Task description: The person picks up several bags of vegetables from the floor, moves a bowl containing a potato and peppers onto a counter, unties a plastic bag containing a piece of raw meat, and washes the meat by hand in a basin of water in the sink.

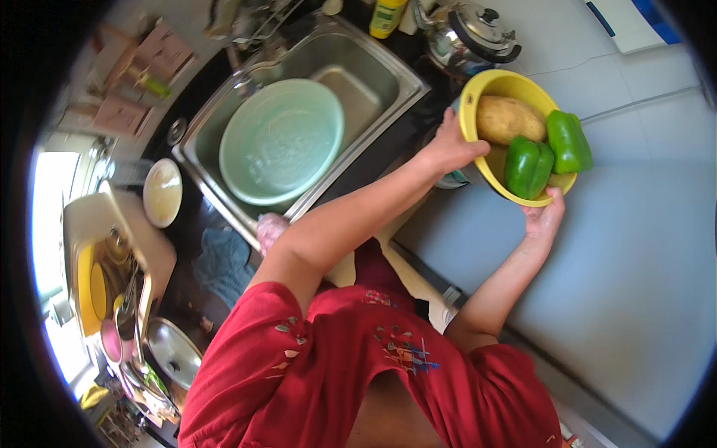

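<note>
My left hand [456,144] grips the rim of a yellow plastic bowl [473,87] on its left side, the thumb over the edge. My right hand [544,215] holds the same bowl at its lower rim. The bowl is tilted, its opening facing the camera. Inside lie a large potato [508,120] and a green bell pepper [526,167]. A second green bell pepper [568,141] rests against the first and overhangs the right rim. Parts of the fingers of both hands are hidden behind the bowl.
A pale green basin [227,151] holding water sits in the steel sink [411,84]. A steel kettle [470,39] stands behind the bowl. To the left are a blue-grey cloth [224,266], a dish rack [120,215] and a pot lid [173,353]. A grey surface [605,269] lies right.
</note>
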`<state>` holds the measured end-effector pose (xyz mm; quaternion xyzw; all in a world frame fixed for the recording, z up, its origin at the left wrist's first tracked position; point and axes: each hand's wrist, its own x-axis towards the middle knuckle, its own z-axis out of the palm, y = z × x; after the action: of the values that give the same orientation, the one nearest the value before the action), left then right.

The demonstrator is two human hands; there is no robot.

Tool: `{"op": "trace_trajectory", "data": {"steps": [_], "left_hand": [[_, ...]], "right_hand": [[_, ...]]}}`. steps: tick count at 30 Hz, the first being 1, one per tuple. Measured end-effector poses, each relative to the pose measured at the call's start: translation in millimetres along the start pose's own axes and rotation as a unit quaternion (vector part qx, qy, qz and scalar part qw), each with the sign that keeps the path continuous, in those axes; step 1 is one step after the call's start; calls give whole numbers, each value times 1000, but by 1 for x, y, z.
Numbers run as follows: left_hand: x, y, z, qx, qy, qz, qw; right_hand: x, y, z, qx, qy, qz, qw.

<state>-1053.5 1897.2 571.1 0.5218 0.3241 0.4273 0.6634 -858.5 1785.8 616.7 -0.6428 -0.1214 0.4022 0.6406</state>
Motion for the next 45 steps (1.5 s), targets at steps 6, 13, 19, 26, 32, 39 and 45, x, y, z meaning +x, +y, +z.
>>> {"op": "trace_trajectory", "data": {"steps": [6,13,19,26,32,39,45], "left_hand": [[124,-76,83,28,-52,15,998],[183,-120,115,81,-82,-74,991],[183,-131,113,73,-35,-90,993],[67,-69,39,85,-83,-144,982],[-126,-3,-116,129,48,-117,984],[-375,19,-235,176,498,-182,830],[-427,-6,-206,53,472,-149,867]], "right_hand": [[106,-19,-43,-22,105,14,994],[190,-6,-74,-41,120,49,991],[202,-4,-72,-65,94,71,991],[166,9,-40,-37,154,23,987],[195,102,-101,88,368,-66,923],[-55,200,129,-126,-306,184,926],[-195,245,185,-580,-607,-259,478]]}}
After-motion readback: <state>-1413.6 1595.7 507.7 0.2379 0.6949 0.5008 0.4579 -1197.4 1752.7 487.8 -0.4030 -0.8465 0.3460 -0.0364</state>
